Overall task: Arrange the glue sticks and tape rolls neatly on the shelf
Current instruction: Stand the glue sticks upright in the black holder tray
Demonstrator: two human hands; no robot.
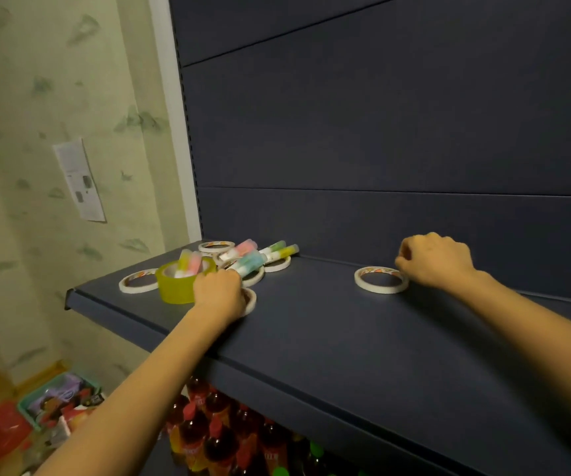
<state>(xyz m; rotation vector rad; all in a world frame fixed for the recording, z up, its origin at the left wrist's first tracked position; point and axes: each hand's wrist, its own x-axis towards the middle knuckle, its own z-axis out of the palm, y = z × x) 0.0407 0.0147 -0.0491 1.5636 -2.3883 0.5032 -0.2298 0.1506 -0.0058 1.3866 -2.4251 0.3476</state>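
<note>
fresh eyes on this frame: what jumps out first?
The jumble at the left end of the shelf: pastel glue sticks lying across thin white tape rolls, with more sticks standing inside a wide yellow-green tape roll. The left hand curls over a half-hidden white roll at the pile's near edge. The right hand, fingers curled, sits at the rim of a lone white roll set apart to the right.

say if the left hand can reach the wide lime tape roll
Probably yes: the left hand lies beside the wide lime tape roll, nothing between, though seemingly gripping a thin white roll.
</note>
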